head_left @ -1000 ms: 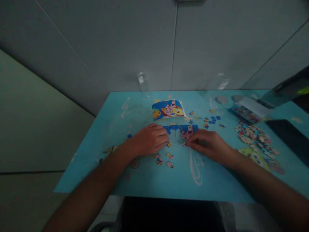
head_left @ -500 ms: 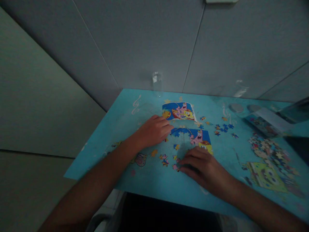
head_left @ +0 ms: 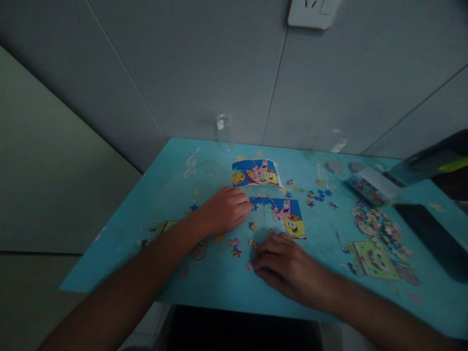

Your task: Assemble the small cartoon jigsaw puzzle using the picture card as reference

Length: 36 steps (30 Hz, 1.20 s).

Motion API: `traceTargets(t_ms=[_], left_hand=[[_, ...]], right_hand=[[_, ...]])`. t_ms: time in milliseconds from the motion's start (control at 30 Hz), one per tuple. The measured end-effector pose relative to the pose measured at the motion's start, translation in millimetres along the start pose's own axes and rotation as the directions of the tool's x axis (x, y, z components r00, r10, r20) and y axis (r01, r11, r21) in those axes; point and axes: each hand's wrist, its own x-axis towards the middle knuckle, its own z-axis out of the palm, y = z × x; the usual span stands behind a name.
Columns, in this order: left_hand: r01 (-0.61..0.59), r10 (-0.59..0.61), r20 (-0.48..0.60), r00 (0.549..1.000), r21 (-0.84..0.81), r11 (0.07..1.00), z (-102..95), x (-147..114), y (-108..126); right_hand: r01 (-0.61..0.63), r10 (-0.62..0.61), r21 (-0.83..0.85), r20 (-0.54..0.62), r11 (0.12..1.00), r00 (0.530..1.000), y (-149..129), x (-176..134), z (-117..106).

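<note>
A partly joined jigsaw puzzle [head_left: 291, 208] with a pink and a yellow cartoon figure lies before me; its lower left is unfilled. At its left edge rests my left hand [head_left: 231, 208], fingers closed together; what lies beneath them is hidden. My right hand [head_left: 283, 261] is below the puzzle, thumb and fingers closed at a small pink puzzle piece [head_left: 250, 265]. Several loose pieces [head_left: 235, 246] lie left of that hand, and a blue and yellow piece [head_left: 252, 225] sits in the gap between my hands. The printed picture sheet [head_left: 256, 173] lies behind the puzzle.
Blue pieces [head_left: 321, 195] are scattered to the right, with a larger pile [head_left: 378, 226] beyond. A small box [head_left: 373, 185], a dark flat object [head_left: 431, 239] and round lids [head_left: 334, 167] are there too. A clear container [head_left: 224, 132] stands by the wall.
The view has tilted up and turned right, bringing more of the wall socket into sight. My right hand has drawn slightly toward me, uncovering the puzzle's lower right corner. My left hand stays put.
</note>
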Motion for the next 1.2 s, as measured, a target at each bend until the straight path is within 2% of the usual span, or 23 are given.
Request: traceTargets(t_ms=[300,467,533,633,700,767,867,967,1200], left_hand=[[0.006,-0.007,-0.018,1.0,-0.044,0.999,2.5,0.7,2.2],[0.006,-0.008,-0.021,1.0,-0.058,0.998,3.5,0.6,2.7],[0.015,-0.016,-0.019,1.0,-0.063,0.998,3.0,0.4,2.3],[0.024,-0.025,-0.007,1.0,-0.071,0.997,1.6,0.1,1.7],[0.024,-0.024,-0.005,1.0,-0.071,0.997,1.0,0.1,1.4],[0.02,-0.021,-0.008,1.0,-0.065,0.998,1.2,0.0,1.3],[0.008,-0.008,-0.007,1.0,-0.061,0.998,2.4,-0.5,1.4],[0.003,-0.003,-0.001,1.0,-0.055,0.999,2.9,-0.8,2.1],[-0.012,0.012,-0.013,1.0,-0.043,0.999,-0.6,0.1,3.4]], right_hand=[[-0.029,0.03,0.027,-0.033,0.999,0.999,-0.1,-2.4,2.7],[-0.002,0.003,0.105,-0.016,0.994,1.0,-1.0,-5.0,4.5],[-0.01,0.017,0.121,-0.058,0.993,0.998,2.5,-5.8,4.0],[-0.092,0.114,0.128,-0.17,0.987,0.979,15.1,-6.7,-6.1],[-0.176,0.207,0.139,-0.25,0.974,0.946,27.5,-7.5,-18.3],[-0.284,0.309,0.127,-0.279,0.95,0.909,39.9,-8.6,-30.5],[-0.427,0.444,0.122,-0.266,0.896,0.856,52.4,-10.0,-40.8],[-0.48,0.502,0.149,-0.254,0.865,0.826,56.0,-11.1,-42.2],[-0.494,0.523,0.202,-0.131,0.846,0.842,63.4,-18.0,-51.7]])
